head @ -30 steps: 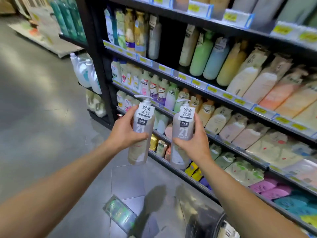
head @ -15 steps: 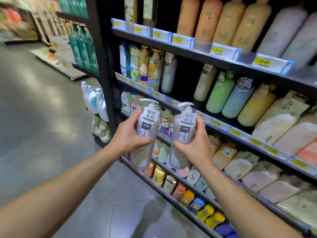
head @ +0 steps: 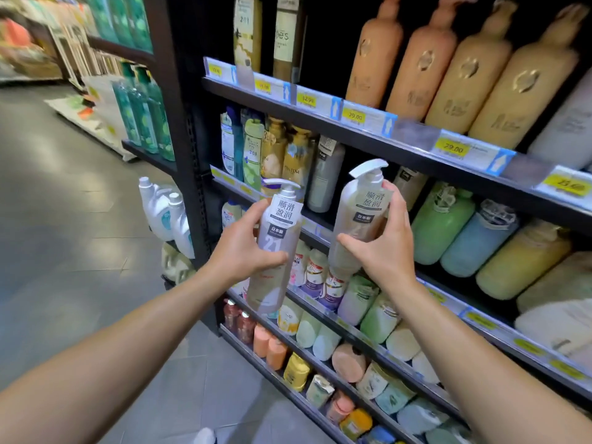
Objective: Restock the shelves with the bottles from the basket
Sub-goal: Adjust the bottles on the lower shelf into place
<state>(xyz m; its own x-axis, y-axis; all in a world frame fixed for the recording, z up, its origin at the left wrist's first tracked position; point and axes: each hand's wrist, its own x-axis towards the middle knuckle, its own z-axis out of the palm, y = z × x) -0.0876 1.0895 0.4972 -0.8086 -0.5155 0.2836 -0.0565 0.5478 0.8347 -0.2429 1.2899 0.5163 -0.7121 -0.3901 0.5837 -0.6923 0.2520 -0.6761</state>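
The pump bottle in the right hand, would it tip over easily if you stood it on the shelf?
Probably a bit tippy: the pump bottle is tall and narrow, with a pump head on top. It looks mostly full, so likely heavy enough to stay put unless bumped. Its smooth plastic could be slippery, though the right hand wraps it firmly.

left pump bottle [head: 272,251]: beige-grey, white pump, label "21", near upright, held before shelves [head: 368,136] | right pump bottle [head: 358,219]: same kind, tilted right, raised higher, near middle shelf
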